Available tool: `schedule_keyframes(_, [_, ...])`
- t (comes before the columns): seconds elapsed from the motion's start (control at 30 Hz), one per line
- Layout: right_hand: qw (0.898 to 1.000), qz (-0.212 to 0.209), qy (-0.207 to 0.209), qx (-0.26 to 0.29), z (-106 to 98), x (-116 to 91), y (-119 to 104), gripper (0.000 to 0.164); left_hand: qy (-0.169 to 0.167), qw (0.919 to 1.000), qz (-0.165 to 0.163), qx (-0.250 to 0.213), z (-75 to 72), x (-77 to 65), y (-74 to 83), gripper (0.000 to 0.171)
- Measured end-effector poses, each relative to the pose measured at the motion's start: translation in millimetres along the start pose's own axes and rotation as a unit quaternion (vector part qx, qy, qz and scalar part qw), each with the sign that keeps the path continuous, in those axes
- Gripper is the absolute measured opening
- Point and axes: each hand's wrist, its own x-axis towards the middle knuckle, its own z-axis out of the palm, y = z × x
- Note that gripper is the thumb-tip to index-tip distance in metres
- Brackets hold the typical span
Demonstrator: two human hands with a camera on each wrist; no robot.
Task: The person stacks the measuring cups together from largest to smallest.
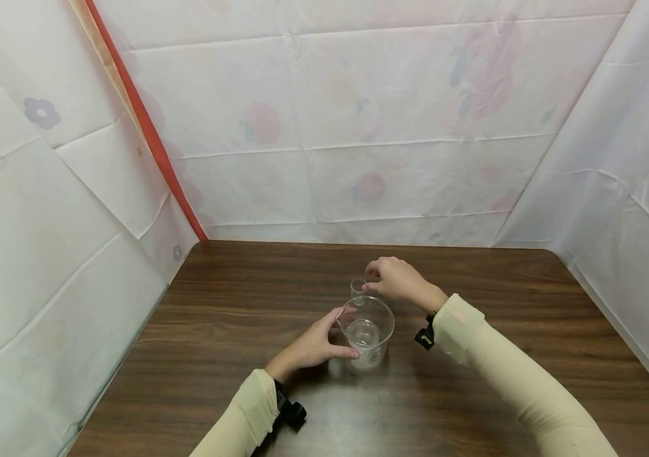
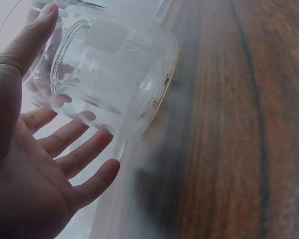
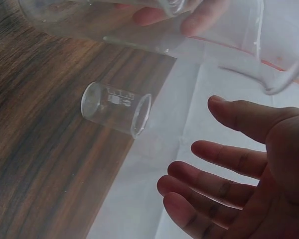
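A large clear glass beaker (image 1: 370, 357) stands upright on the brown wooden table (image 1: 233, 330). My left hand (image 1: 314, 344) holds it from the left, thumb on the near side and fingers spread behind the glass. Inside it sits a smaller glass beaker (image 1: 363, 333), whose round rim shows through the wall. Just beyond the large one, another small beaker (image 1: 357, 291) with white markings stands upright on the table. My right hand (image 1: 397, 279) hovers beside that small beaker, fingers loosely bent and nothing in them; the right wrist view shows a gap between fingertips and glass.
A pale printed sheet (image 1: 324, 127) hangs behind the table's far edge, and similar white sheets (image 1: 44, 222) line both sides. A red strip (image 1: 147, 127) runs down the left corner. Each wrist carries a small black camera (image 1: 426, 335).
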Motion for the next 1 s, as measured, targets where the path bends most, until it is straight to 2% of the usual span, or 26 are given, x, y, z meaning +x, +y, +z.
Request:
schedule_keyframes(0.77, [0.999,0.032,-0.028,-0.012,19,15,3,0.051,0.0,1.0,0.004,0.004,0.5,-0.5,-0.9,0.079])
schedule_keyframes(1.0, [0.999,0.029,-0.03,-0.011,25,19,8,0.054,-0.001,1.0,0.007,0.002,0.4,-0.4,-1.2,0.08])
